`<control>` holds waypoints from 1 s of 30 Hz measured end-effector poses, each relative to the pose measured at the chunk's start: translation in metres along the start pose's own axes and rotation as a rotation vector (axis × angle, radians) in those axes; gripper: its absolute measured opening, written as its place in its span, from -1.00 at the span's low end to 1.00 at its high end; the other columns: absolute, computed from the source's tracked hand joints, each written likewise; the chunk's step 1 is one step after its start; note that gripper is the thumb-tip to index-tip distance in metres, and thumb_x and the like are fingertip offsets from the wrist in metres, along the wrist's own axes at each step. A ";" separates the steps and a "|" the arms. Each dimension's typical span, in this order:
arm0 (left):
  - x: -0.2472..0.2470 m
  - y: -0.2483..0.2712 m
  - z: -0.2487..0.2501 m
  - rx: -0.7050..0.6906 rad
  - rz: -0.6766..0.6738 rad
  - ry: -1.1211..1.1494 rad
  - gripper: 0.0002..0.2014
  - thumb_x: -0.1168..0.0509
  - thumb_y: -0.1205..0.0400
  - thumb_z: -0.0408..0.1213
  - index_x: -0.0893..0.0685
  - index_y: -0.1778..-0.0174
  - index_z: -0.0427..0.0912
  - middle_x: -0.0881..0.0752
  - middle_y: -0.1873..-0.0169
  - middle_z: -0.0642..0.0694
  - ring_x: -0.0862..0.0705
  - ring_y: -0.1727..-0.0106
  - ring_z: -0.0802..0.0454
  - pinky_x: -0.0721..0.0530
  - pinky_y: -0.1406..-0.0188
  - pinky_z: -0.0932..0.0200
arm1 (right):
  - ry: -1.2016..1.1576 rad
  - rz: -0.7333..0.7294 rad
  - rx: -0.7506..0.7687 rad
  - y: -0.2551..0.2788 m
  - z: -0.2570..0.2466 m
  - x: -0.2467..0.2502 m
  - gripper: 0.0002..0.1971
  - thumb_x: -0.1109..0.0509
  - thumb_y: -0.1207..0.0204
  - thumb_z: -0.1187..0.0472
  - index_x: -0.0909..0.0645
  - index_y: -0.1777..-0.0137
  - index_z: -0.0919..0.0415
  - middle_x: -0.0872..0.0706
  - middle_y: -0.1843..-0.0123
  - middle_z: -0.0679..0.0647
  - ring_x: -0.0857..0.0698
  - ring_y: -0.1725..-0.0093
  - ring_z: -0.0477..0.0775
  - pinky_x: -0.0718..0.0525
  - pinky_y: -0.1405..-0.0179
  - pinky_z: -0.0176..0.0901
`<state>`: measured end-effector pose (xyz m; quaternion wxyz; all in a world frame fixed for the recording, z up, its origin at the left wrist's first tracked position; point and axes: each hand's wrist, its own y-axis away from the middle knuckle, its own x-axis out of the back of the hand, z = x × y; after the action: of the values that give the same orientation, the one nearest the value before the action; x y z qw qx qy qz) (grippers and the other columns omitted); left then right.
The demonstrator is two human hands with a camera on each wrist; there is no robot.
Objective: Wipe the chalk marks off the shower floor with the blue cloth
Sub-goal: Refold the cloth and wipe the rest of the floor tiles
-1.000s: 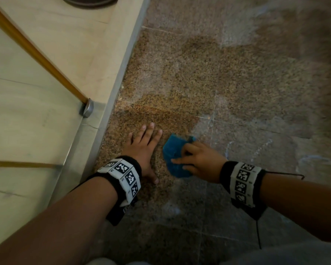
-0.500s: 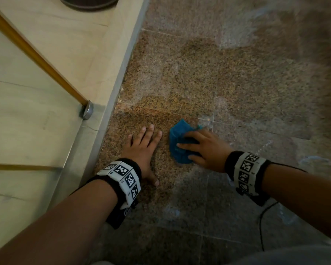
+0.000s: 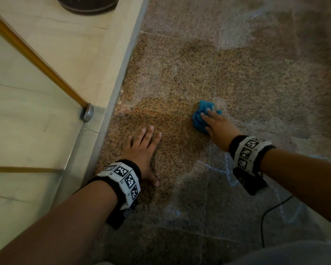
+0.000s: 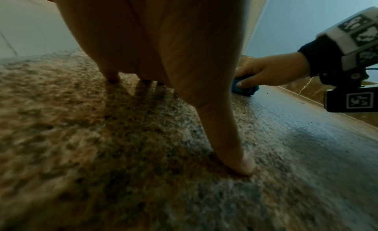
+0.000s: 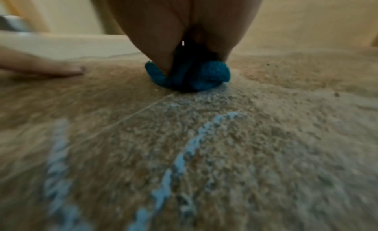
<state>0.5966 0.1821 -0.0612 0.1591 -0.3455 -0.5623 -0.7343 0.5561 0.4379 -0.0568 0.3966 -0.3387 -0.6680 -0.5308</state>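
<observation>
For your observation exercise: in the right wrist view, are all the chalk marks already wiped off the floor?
No. Pale blue chalk marks still cross the floor just behind the blue cloth.

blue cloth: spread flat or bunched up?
Bunched. The blue cloth sits as a crumpled wad under the right hand, with folds bulging out either side of the fingers in the right wrist view.

Head view looks steeply down from above on the shower floor [image 3: 237, 77], both forearms entering from six o'clock. Each wrist view skims low over the floor, very near. All three share the blue cloth [image 3: 200, 119] [image 4: 243, 88] [image 5: 212, 74].
</observation>
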 end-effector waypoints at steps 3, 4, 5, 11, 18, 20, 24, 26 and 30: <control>-0.001 0.000 0.001 0.005 0.006 -0.008 0.47 -0.54 -0.19 0.35 0.55 -0.58 0.06 0.58 -0.57 -0.04 0.49 -0.62 -0.11 0.25 -0.63 -0.26 | -0.006 -0.044 0.126 0.009 -0.017 -0.010 -0.45 -0.06 -0.72 0.24 0.01 -0.66 0.17 0.09 -0.70 0.15 0.00 -0.67 0.16 -0.01 -0.60 -0.12; -0.002 0.000 0.001 0.006 0.008 -0.011 0.47 -0.54 -0.19 0.35 0.54 -0.59 0.06 0.58 -0.57 -0.04 0.49 -0.62 -0.11 0.24 -0.63 -0.26 | -0.005 -0.060 0.192 0.012 -0.019 -0.014 -0.45 -0.07 -0.72 0.24 0.00 -0.66 0.16 0.09 -0.70 0.13 0.03 -0.67 0.12 0.08 -0.59 -0.18; -0.002 0.000 0.001 0.006 0.008 -0.012 0.47 -0.54 -0.19 0.36 0.54 -0.59 0.06 0.58 -0.57 -0.04 0.49 -0.63 -0.11 0.24 -0.63 -0.26 | -0.006 -0.069 0.239 0.012 -0.016 -0.015 -0.46 -0.08 -0.72 0.23 -0.03 -0.65 0.13 0.07 -0.70 0.10 0.03 -0.67 0.09 0.14 -0.57 -0.26; -0.001 0.000 0.000 -0.002 0.007 -0.007 0.47 -0.54 -0.19 0.36 0.55 -0.58 0.06 0.58 -0.57 -0.05 0.48 -0.63 -0.11 0.24 -0.63 -0.25 | -0.102 -0.036 -0.114 -0.009 0.019 0.003 -0.47 -0.04 -0.74 0.17 0.00 -0.67 0.08 0.09 -0.70 0.09 -0.08 -0.65 0.21 -0.14 -0.58 -0.03; -0.001 0.000 -0.001 -0.005 0.008 -0.005 0.47 -0.54 -0.19 0.36 0.54 -0.59 0.06 0.58 -0.58 -0.04 0.48 -0.63 -0.11 0.24 -0.63 -0.25 | 0.038 -0.024 0.066 0.021 -0.005 -0.013 -0.50 0.02 -0.73 0.05 -0.05 -0.66 0.02 -0.03 -0.70 0.02 -0.05 -0.65 0.14 -0.16 -0.60 0.05; -0.001 0.000 -0.001 -0.006 0.006 -0.001 0.47 -0.54 -0.19 0.36 0.54 -0.59 0.06 0.58 -0.57 -0.04 0.49 -0.63 -0.11 0.24 -0.63 -0.25 | 0.130 0.093 0.074 0.016 0.007 -0.011 -0.53 -0.01 -0.72 0.02 -0.19 -0.62 -0.04 -0.23 -0.64 -0.02 -0.23 -0.53 0.22 -0.29 -0.50 0.06; -0.002 -0.001 -0.001 -0.005 0.004 -0.004 0.47 -0.53 -0.18 0.37 0.56 -0.58 0.07 0.59 -0.57 -0.03 0.49 -0.62 -0.11 0.24 -0.62 -0.26 | 0.038 0.075 -0.136 0.003 0.022 -0.004 -0.54 -0.09 -0.70 0.15 -0.25 -0.60 0.02 -0.26 -0.61 0.05 -0.27 -0.46 0.29 -0.32 -0.49 0.06; -0.002 0.000 -0.001 -0.006 0.004 -0.004 0.47 -0.54 -0.18 0.37 0.56 -0.58 0.07 0.59 -0.57 -0.03 0.49 -0.62 -0.11 0.25 -0.62 -0.26 | 0.034 0.056 -0.078 0.005 0.011 -0.007 -0.49 -0.16 -0.64 0.22 -0.24 -0.60 0.00 -0.25 -0.62 0.01 -0.26 -0.47 0.29 -0.27 -0.50 0.03; -0.002 0.000 0.000 0.004 0.013 -0.016 0.47 -0.54 -0.18 0.37 0.55 -0.58 0.07 0.58 -0.57 -0.04 0.48 -0.63 -0.12 0.25 -0.62 -0.25 | 0.068 0.055 0.203 0.014 -0.002 -0.017 -0.49 -0.16 -0.63 0.29 -0.33 -0.55 -0.07 -0.30 -0.60 -0.09 -0.33 -0.42 0.22 -0.21 -0.43 -0.09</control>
<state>0.5979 0.1816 -0.0622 0.1599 -0.3545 -0.5627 -0.7294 0.5763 0.4388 -0.0653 0.4659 -0.2968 -0.6948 -0.4605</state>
